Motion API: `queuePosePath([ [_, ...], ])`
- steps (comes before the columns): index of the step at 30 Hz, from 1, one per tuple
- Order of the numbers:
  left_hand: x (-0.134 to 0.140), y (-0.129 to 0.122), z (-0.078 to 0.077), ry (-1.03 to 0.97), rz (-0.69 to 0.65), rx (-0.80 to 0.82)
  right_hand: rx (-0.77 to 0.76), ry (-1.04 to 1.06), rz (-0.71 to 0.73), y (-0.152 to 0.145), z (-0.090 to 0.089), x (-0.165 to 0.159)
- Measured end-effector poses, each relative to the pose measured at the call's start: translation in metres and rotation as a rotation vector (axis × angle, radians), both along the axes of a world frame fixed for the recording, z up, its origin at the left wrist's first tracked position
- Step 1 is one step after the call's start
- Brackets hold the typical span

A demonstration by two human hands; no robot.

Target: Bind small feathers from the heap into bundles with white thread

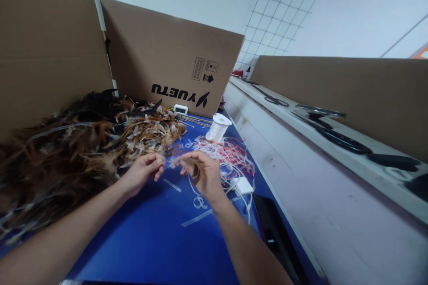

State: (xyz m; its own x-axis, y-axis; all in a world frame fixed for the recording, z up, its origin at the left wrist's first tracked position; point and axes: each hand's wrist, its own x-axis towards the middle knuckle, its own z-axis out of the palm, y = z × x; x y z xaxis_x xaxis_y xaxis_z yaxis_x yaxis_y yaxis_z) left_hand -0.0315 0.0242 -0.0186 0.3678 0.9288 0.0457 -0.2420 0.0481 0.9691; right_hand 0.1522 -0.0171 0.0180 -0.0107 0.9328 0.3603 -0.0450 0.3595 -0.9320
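Observation:
Just over the blue table, my right hand (205, 176) is closed around a small brown feather (197, 170), its curved vane lying across the palm and its pale downy end pointing left. My left hand (145, 173) is close by on the left, thumb and fingers pinched together at some pale wisps. Whether those wisps are fluff or a separate feather is too blurred to tell. A large heap of brown, black and cream feathers (83, 147) lies beside my left hand. Behind my right hand stands a white spool (219, 128).
Tangled white and red strips (230, 156) surround the spool, with a white adapter (242, 185) and its cable nearby. Cardboard panels (140, 53) wall the back and left. A small white display (180, 109) stands behind. Scissors (276, 100) lie on the right ledge (294, 131).

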Motion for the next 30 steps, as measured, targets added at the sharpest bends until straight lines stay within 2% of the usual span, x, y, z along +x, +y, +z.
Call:
queuePosePath([
  [6, 0.002, -0.002, -0.001, 0.006, -0.049, -0.025, 0.059, -0.105, -0.101, 0.000, -0.004, 0.003],
  [11, 0.003, -0.004, -0.002, 0.017, -0.091, -0.066, 0.165, -0.232, -0.174, 0.000, -0.006, 0.005],
  [18, 0.004, -0.006, -0.002, -0.001, -0.168, -0.110, 0.170, -0.161, -0.153, 0.000, -0.011, -0.002],
  [21, 0.004, -0.007, -0.002, -0.005, -0.179, -0.112, 0.173, -0.197, -0.157, -0.001, -0.011, -0.003],
  [24, 0.004, -0.007, -0.001, -0.007, -0.181, -0.111, 0.213, -0.245, -0.162, -0.002, -0.011, -0.001],
  [30, 0.004, -0.005, -0.003, -0.013, -0.194, -0.105, 0.290, -0.201, -0.138, -0.002, -0.012, 0.000],
])
